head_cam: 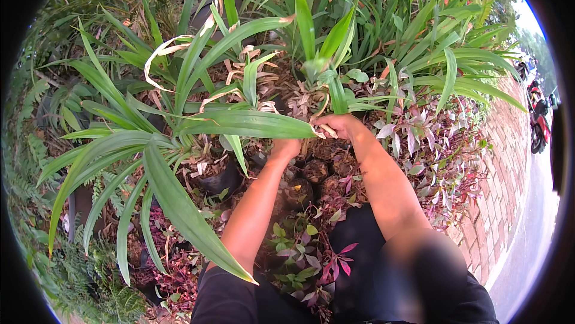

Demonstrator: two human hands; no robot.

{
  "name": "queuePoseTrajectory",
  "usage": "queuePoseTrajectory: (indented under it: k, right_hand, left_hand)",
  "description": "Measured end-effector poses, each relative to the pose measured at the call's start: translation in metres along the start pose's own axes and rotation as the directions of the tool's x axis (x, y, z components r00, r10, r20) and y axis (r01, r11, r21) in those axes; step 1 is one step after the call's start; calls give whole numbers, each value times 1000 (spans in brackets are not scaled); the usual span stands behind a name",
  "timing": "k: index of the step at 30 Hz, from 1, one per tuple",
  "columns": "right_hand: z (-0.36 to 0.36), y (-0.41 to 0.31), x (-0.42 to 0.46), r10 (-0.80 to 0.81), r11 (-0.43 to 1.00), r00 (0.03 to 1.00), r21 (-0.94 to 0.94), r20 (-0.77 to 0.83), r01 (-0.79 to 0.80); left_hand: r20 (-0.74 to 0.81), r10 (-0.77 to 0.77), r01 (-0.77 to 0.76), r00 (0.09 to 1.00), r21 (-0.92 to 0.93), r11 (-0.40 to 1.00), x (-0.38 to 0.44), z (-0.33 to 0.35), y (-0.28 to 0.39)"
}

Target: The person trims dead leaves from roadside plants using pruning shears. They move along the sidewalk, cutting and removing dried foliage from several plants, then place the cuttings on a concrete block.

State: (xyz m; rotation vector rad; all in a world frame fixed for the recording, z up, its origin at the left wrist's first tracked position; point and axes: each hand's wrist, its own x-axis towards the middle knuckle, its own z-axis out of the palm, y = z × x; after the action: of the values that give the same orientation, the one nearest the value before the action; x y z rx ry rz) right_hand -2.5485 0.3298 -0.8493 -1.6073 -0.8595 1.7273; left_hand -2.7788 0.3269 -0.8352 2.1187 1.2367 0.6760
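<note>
Both arms reach forward into a dense bed of strap-leaved plants. My right hand (334, 126) is closed around dry, pale leaf material at the base of a green plant (310, 45), by the brown tip of a broad green leaf (251, 124). That leaf lies across from the left and hides the fingers of my left hand (286, 146), which is low beside the dry stems; its grip cannot be seen. Dry curled leaves (298, 99) cover the ground around the plant base. Between my forearms sit several small dark soil-filled pots or bags (315, 170).
A large strap-leaved plant (152, 140) spreads over the left, its long leaf reaching my left upper arm. Purple-leaved plants (417, 131) grow on the right, with reddish ones (334, 263) near my body. A brick path (498, 158), a road and a red motorcycle (539, 122) lie far right.
</note>
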Motion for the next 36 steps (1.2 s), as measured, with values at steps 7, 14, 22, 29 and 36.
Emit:
queuePoseTrajectory:
  k: [7, 14, 22, 29, 36]
  right_hand:
    - [20, -27, -62, 139, 845, 981, 500, 134, -188]
    - [64, -25, -127, -182, 768, 979, 635, 95, 82]
    - [107, -27, -221, -170, 844, 963, 536, 209, 33]
    - [94, -63, -239, 65, 794, 974, 581, 215, -181]
    - [70, -80, -275, -32, 796, 986, 601, 162, -73]
  left_hand:
    - [125, -179, 157, 976, 167, 973, 1, -51, 67]
    - [-507, 2, -165, 862, -278, 946, -55, -19, 172]
    - [-405, 446, -501, 798, -34, 865, -97, -22, 226]
    - [-648, 510, -218, 566, 478, 851, -69, -129, 178]
    - [-262, 420, -417, 869, 72, 906, -140, -196, 233]
